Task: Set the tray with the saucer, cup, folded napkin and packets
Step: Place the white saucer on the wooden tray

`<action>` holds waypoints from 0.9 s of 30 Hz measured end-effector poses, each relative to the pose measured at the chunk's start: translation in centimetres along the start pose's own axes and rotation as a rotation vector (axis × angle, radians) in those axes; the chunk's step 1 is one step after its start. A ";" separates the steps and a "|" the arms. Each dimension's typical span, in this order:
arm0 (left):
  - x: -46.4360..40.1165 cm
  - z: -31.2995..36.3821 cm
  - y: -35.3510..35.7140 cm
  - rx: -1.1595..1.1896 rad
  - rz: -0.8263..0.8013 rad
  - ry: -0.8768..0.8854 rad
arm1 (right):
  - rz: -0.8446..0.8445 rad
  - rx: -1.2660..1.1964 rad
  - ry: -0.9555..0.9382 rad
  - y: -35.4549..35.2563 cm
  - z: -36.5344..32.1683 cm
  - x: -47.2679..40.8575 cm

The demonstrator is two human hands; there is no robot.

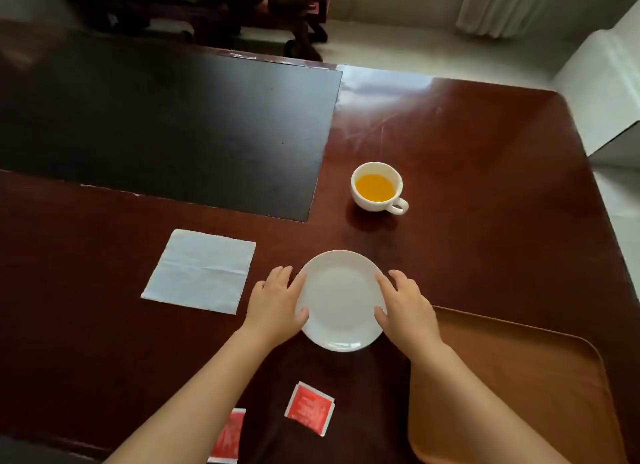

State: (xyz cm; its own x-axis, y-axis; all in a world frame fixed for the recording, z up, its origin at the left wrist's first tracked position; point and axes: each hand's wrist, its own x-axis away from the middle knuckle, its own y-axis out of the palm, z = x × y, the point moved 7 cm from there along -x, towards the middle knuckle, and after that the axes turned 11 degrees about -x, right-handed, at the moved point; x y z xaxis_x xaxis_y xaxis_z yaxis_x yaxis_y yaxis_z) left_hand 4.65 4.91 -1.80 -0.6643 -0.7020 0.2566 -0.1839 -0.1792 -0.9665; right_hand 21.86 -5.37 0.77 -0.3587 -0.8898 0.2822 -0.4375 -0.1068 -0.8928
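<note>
While cup (376,185) sits apart (orange-filled), 2 hands, left hand (273,306) and right hand (407,307), clasping saucer (341,304)

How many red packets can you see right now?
2. One packet lies on the table just left of the tray; the other packet is partly cut off at the bottom edge. More may be out of view.

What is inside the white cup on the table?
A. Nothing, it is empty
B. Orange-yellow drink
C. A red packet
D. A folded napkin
B: the cup holds an orange-yellow liquid, while the two red packets and the napkin lie flat on the table, apart from it.
</note>
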 end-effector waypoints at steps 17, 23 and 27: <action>3.5 -0.3 2.2 1.006 0.079 -0.450 | 0.082 -0.654 0.166 3.1 2.0 2.4; 4.7 -0.5 3.0 1.158 -0.015 -0.537 | 0.104 -0.853 0.307 3.0 3.4 4.8; 5.3 1.6 2.6 1.284 -0.054 -0.488 | 0.161 -1.008 0.351 1.7 5.3 7.3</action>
State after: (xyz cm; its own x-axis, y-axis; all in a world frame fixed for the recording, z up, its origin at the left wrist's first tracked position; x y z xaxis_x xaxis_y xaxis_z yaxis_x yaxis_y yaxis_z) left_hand 1.83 -0.35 -2.96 -0.3088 -0.7949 0.5223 0.7694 -0.5316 -0.3542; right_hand 22.82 -14.41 -0.53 -0.6191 -0.6664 0.4156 -0.7838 0.5575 -0.2737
